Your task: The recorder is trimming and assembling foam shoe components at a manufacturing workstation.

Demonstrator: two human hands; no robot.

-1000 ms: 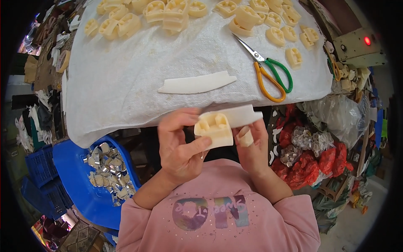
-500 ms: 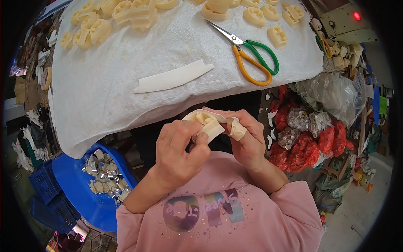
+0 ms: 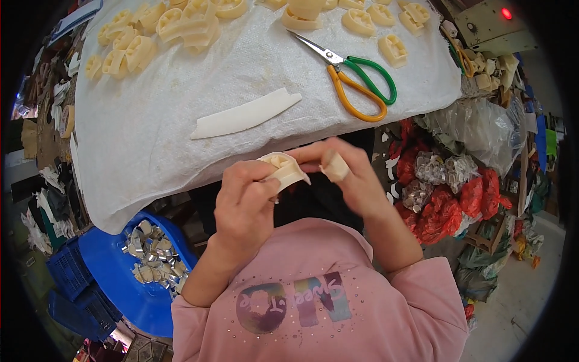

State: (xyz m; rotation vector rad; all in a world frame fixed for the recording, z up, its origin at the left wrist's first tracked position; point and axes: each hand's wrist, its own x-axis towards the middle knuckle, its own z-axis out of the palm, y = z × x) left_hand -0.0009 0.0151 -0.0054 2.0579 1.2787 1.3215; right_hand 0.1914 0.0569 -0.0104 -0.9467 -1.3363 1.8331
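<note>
My left hand (image 3: 244, 196) is closed on a cream moulded plastic piece (image 3: 288, 174), hollow with inner ribs. A thin white strip curves along its upper edge, and one end sticks out at the right. My right hand (image 3: 350, 172) is just right of the piece, its fingers stretched toward the top edge and holding nothing visible. A beige wrap (image 3: 333, 167) covers its thumb. Beyond my hands, a flat, curved white strip (image 3: 247, 114) lies on the white cloth (image 3: 151, 145). Scissors (image 3: 341, 69) with one green and one orange handle lie slightly spread on the cloth.
Several similar cream pieces (image 3: 187, 27) are grouped along the cloth's far side. At lower left stands a blue tub (image 3: 114, 256) holding silvery and cream parts (image 3: 155, 256). Red plastic bags (image 3: 437, 214) and clear bags (image 3: 482, 130) are heaped at right.
My right hand has drawn away from the piece, up and to the right. My left hand has shifted slightly left with the piece, and the white strip now sits closer around its edge.
</note>
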